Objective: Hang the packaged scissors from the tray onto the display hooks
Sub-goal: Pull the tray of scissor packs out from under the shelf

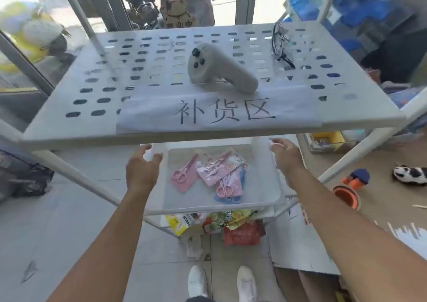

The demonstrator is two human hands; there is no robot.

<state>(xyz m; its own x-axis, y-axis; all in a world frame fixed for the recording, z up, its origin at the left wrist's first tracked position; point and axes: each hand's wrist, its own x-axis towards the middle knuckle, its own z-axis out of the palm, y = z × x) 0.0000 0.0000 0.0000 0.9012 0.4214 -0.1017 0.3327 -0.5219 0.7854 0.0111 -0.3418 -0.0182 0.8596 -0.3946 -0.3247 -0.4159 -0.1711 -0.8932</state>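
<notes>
A white plastic tray (275, 186) sits on the cart's middle level, under the top shelf. Inside it lie several packaged scissors (221, 174), pink and blue, in a loose pile, with one pink pack (183, 176) apart at the left. My left hand (143, 167) is closed over the tray's left rim. My right hand (287, 155) grips the tray's right rim near the far corner. No display hooks are in view.
The perforated white top shelf (69, 126) carries a paper sign (221, 112), a grey controller (219, 68) and black glasses (283, 47). Snack packets (231, 223) fill the level below the tray. Cardboard, an orange tape roll (347, 196) and a shoe lie on the floor at the right.
</notes>
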